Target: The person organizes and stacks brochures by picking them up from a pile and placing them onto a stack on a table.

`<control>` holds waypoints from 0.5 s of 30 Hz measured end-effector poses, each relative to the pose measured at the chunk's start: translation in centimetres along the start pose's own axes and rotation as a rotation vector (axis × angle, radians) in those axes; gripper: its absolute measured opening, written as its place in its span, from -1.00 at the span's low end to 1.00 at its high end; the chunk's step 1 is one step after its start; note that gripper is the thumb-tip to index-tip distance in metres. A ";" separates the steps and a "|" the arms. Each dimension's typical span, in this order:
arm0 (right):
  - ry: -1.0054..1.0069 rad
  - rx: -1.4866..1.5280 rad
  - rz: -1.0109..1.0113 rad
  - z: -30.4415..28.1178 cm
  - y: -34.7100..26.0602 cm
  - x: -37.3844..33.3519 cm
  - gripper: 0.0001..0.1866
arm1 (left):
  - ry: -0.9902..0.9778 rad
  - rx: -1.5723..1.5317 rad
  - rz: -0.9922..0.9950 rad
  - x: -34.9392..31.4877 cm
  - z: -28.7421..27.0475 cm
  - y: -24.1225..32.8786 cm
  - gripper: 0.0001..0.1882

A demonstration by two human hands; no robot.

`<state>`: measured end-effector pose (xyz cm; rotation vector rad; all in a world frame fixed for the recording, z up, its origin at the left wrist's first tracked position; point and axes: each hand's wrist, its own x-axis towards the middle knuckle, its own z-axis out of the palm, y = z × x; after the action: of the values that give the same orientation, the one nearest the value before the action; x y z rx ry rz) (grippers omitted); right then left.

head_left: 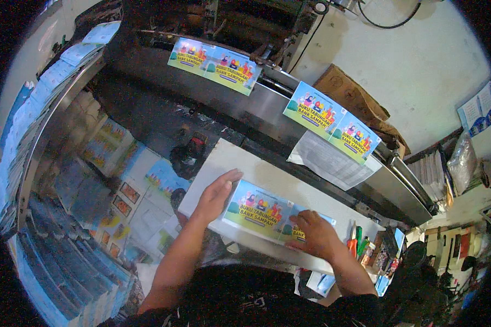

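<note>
A printed booklet cover sheet (256, 210), or a stack of them, lies on a white board (262, 165) in front of me. It has two matching panels with cartoon figures on blue and green. My left hand (219, 197) is open, its fingers stretched along the sheet's left edge. On the right panel rests my right hand (315, 235), fingers spread and slightly bent, covering part of the print. Neither hand grips the sheet. How many sheets lie under the top one, I cannot tell.
Two more matching covers (215, 64) (333, 121) lie on a metal ledge beyond the board, a white paper sheet (333, 161) under the right one. Scissors with orange handles (354, 240) stand at the board's right end. Booklet stacks (73, 278) line the left side.
</note>
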<state>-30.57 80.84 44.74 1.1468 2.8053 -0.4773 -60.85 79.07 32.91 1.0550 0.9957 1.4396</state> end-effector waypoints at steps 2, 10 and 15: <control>-0.041 -0.023 0.000 0.7 -0.4 -0.4 -0.36 | -0.018 -0.055 -0.013 0.1 -0.1 -0.2 -0.51; -0.137 0.143 0.067 0.4 0.2 0.3 -0.40 | 0.017 0.003 0.004 0.0 -0.4 -1.2 -0.51; -0.074 0.121 0.013 -2.1 -1.4 0.0 -0.57 | 0.007 -0.079 0.004 -0.4 -0.3 -0.4 -0.40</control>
<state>-31.39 80.54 47.06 1.1426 2.7370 -0.6824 -60.98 78.66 32.39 0.9958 0.9349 1.4745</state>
